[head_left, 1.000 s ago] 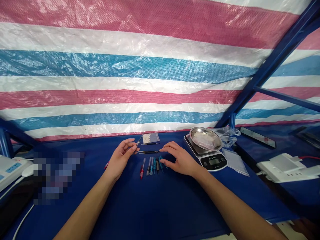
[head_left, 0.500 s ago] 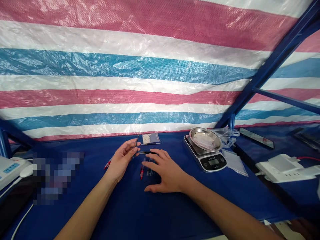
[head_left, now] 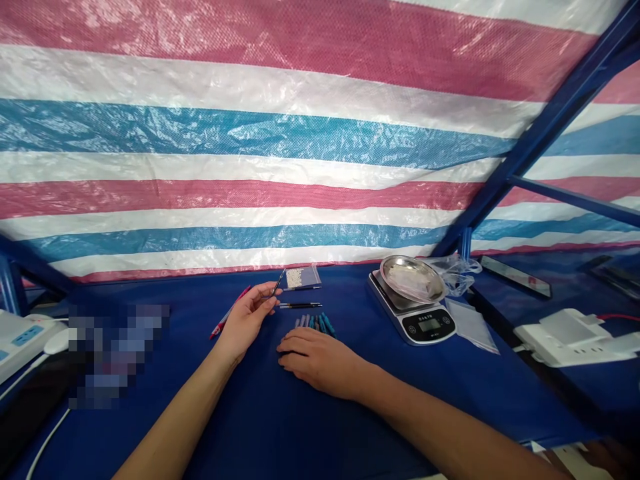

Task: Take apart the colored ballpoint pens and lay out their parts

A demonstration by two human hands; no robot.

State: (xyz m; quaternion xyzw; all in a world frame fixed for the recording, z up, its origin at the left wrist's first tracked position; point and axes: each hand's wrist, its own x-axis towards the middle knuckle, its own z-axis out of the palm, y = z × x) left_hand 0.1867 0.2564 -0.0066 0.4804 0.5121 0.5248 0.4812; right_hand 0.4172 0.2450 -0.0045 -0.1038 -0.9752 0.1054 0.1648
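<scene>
We had a table covered in dark blue cloth (head_left: 280, 433) before us. On it lay a row of blue-tipped pens (head_left: 314, 323), a black pen (head_left: 300, 305) just above them, a red pen (head_left: 230, 312) farther left, and a small clear bag of white pieces (head_left: 303, 277). To the right sat a digital kitchen scale (head_left: 413, 325), beside it a flat clear plastic bag (head_left: 471, 325). A white power strip (head_left: 25, 337) stood at the left end.

A makeshift workshop: striped tarpaulin walls (head_left: 250, 140), blue steel frame (head_left: 545, 133), digital scale (head_left: 429, 325).
</scene>
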